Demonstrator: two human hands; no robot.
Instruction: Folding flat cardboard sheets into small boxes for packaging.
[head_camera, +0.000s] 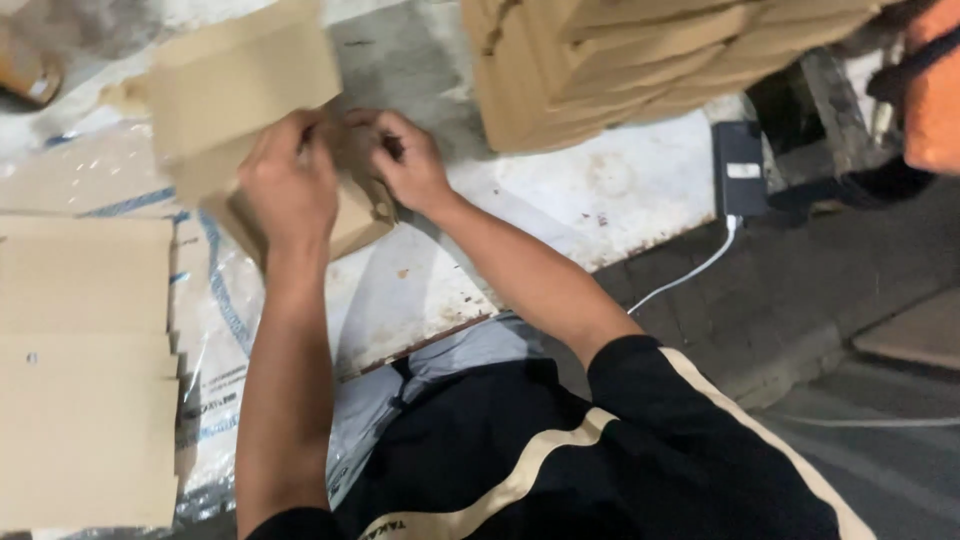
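A scuffed white surface (600, 190) is lying low over a dark grey floor (800, 300), carrying a stack of flat cardboard blanks (80, 370) at the left and a pile of folded boxes (640, 60) at the far edge. A black charger (740, 165) is trailing a white cable (685, 275). The cardboard box (240, 110) is sitting at mid-left, its long axis running from upper left to lower right, its flap tilting up and away. The left hand (290, 185) and right hand (410, 160) are both closing their grip on its folded edge.
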